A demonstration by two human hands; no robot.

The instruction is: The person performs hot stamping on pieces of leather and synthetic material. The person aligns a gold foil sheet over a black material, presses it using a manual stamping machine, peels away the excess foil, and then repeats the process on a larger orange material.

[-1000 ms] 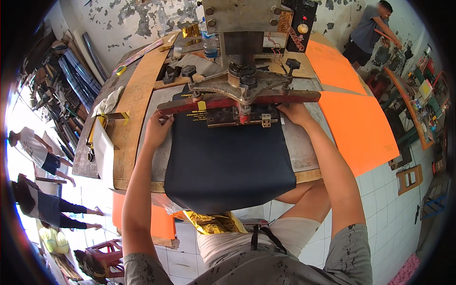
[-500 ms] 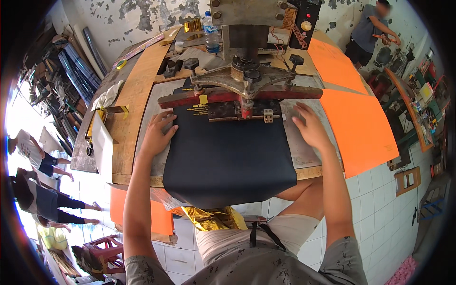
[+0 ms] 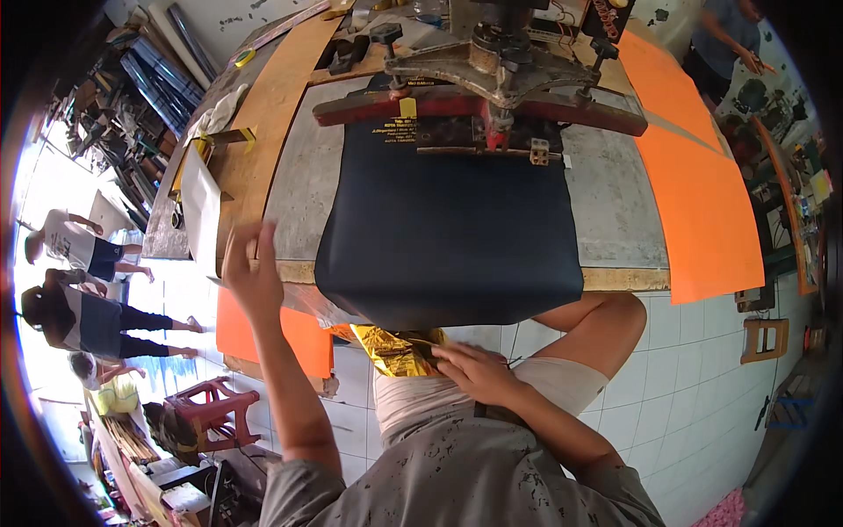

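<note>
Nearest first: the right hand (image 3: 479, 373) lies low over the lap, its fingers straight and close together, fingertips at the right edge of a crumpled gold foil (image 3: 386, 351). Whether they pinch the foil or merely rest against it cannot be told. The left hand (image 3: 255, 272) is raised by the table's front-left corner, thumb and fingers spread apart, with nothing seen between them. Beneath and to the right of its wrist, an orange stack (image 3: 272, 329) sits below table level.

Beyond the right fingertips, and to the right of the left fingers, the dark sheet (image 3: 448, 228) lies on a grey plate (image 3: 610, 202), its near end drooping over the table edge. Neither hand touches it. Gold lettering (image 3: 397, 130) shows on its far portion, well ahead of both hands; that marking is judged done, at least in part. The near portion shows no lettering. Anything under the press (image 3: 505, 66) is hidden, so completeness there is unverified; what is left appears to be the sheet's removal from the plate, together with any marking due on the plain part.

Farther from the fingers, the red bar (image 3: 562, 112) spans the sheet. Beyond the right hand, ahead and rightward, lie orange sheets (image 3: 711, 228), without visible marking.
</note>
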